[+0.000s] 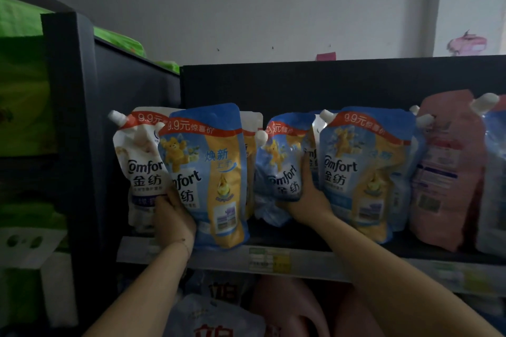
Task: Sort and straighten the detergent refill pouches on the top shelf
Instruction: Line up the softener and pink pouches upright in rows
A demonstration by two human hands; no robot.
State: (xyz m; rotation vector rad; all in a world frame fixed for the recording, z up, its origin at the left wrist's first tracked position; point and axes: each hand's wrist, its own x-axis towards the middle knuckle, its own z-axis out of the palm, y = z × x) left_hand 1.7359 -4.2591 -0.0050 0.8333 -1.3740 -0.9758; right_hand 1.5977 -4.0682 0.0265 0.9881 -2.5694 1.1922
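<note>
Risk: front blue pouch (210, 172) tilted, base over near lip of top shelf (224, 258); likely slide-off if released early. Crumpled blue pouch (276, 169) slumped and soft; hard push could fold it further or knock right blue pouch (364, 172). Left hand (175, 219) clamped on front pouch's lower left edge. Right hand (308, 194) curled round crumpled pouch's right side. Hands apart. Colours mixed: white pouch (139, 164) far left, pink pouch (449, 172) right. Glossy, spouts at odd angles.
</note>
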